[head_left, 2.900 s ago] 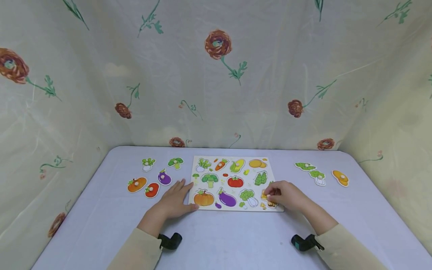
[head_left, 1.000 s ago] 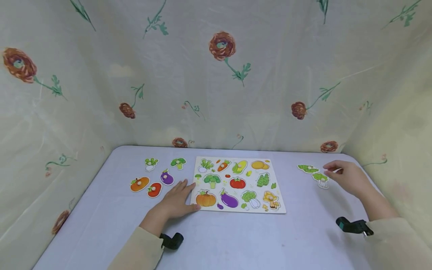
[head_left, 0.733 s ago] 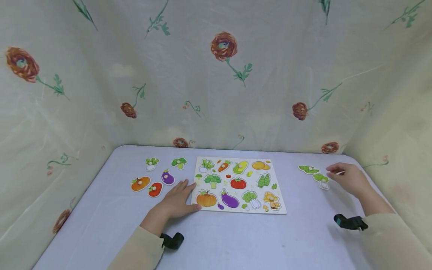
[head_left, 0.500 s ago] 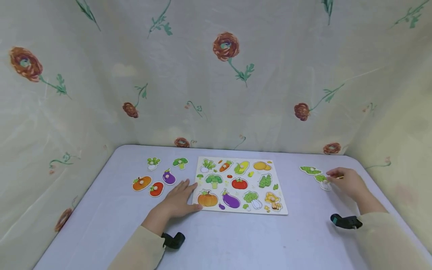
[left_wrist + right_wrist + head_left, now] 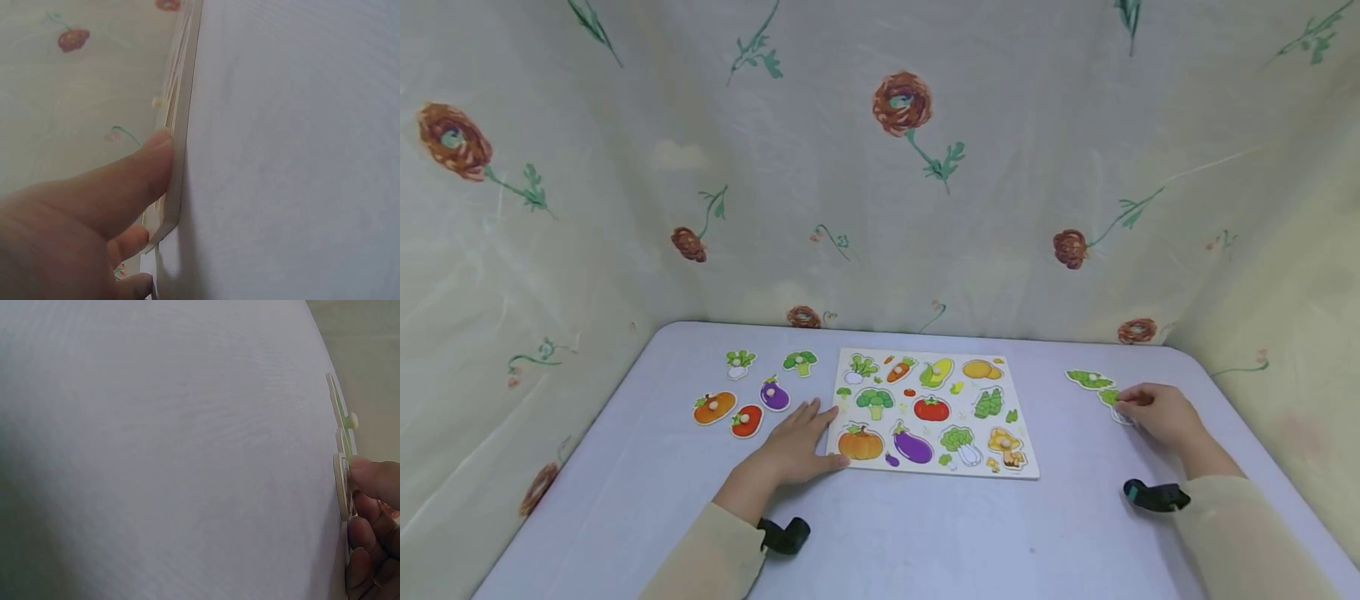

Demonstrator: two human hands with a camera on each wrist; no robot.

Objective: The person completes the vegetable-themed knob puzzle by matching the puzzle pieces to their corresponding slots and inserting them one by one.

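My left hand (image 5: 796,446) lies with spread fingers on the left edge of a vegetable puzzle board (image 5: 880,371); the left wrist view shows the thumb (image 5: 140,172) against the board's side. A mushroom piece (image 5: 1004,442) sits on the board's lower right. My right hand (image 5: 1165,417) is over the right side of the table, thumb and fingers pinching a thin rounded wooden puzzle piece (image 5: 341,487), seen edge-on; it looks like the yellow potato piece. Its fingertips partly cover the bok choy piece (image 5: 1107,397). A pea-pod piece (image 5: 1090,379) lies just beyond.
Left of the board lie loose knobbed pieces: radish (image 5: 740,362), broccoli (image 5: 801,362), eggplant (image 5: 773,394), pumpkin (image 5: 715,407) and tomato (image 5: 747,421). A flowered curtain (image 5: 985,208) surrounds the white table (image 5: 955,533).
My right hand left the mushroom piece on the board, went to the potato piece at the far right, then moved left over the bok choy. The left hand stays put.
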